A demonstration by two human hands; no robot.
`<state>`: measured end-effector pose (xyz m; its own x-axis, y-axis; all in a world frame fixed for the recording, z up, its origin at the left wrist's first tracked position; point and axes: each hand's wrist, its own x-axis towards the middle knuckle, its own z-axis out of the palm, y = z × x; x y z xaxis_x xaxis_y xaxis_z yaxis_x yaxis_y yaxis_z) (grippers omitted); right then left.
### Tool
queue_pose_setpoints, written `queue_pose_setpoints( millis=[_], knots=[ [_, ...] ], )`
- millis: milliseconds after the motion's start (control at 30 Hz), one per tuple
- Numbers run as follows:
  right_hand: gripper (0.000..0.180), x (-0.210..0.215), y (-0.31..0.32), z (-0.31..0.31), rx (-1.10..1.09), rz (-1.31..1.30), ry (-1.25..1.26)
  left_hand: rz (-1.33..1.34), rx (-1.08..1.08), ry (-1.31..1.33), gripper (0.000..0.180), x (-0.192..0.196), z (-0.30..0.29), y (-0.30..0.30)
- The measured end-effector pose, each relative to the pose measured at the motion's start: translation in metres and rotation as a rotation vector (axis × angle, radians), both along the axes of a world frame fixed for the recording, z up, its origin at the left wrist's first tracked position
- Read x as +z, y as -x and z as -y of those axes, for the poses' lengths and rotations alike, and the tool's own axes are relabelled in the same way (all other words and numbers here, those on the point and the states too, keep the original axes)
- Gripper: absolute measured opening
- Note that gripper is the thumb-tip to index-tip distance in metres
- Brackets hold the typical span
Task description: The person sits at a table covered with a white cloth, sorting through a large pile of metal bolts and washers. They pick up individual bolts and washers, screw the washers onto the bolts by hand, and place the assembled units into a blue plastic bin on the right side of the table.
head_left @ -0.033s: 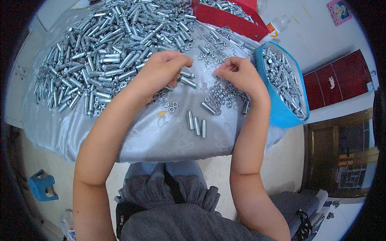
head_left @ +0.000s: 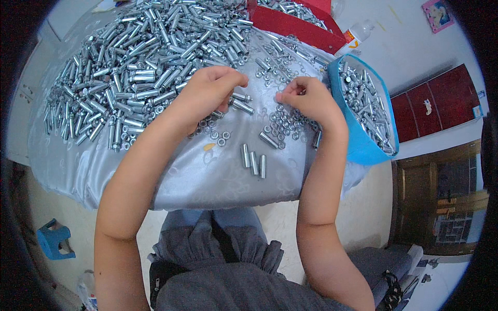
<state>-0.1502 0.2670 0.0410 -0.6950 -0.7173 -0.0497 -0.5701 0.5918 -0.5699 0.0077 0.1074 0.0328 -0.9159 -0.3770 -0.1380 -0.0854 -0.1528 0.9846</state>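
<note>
Left hand and right hand hung curled over a tabletop strewn with metal bolts and nuts.
The left hand was at the bolt heap's edge, thumb and forefinger drawn close; the right was above the nuts, its thumb near the fingers. Whether either pinched anything, I could not tell. Three metal sleeves lay nearer the person, and a blue box holding more bolts stood right of the right hand.
</note>
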Motion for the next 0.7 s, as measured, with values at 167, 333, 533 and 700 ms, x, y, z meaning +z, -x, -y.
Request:
queue_pose_setpoints(
  millis=[167, 333, 533, 700],
  knots=[
    [0.028, -0.004, -0.001, 0.003, -0.016, -0.041, -0.14, -0.005, -0.03, -0.027, 0.021, -0.001, 0.001, 0.001],
    [0.029, -0.002, -0.005, 0.006, 0.033, -0.078, -0.012, 0.02, -0.042, 0.038, 0.021, -0.003, 0.0, 0.001],
    [0.018, 0.013, -0.037, 0.023, 0.24, 0.225, 0.513, -0.032, -0.04, -0.058, 0.02, 0.0, -0.001, 0.0],
    [0.018, 0.004, -0.04, 0.031, 0.287, 0.291, 0.647, -0.05, -0.037, -0.119, 0.019, 0.0, 0.001, 0.001]
  ],
)
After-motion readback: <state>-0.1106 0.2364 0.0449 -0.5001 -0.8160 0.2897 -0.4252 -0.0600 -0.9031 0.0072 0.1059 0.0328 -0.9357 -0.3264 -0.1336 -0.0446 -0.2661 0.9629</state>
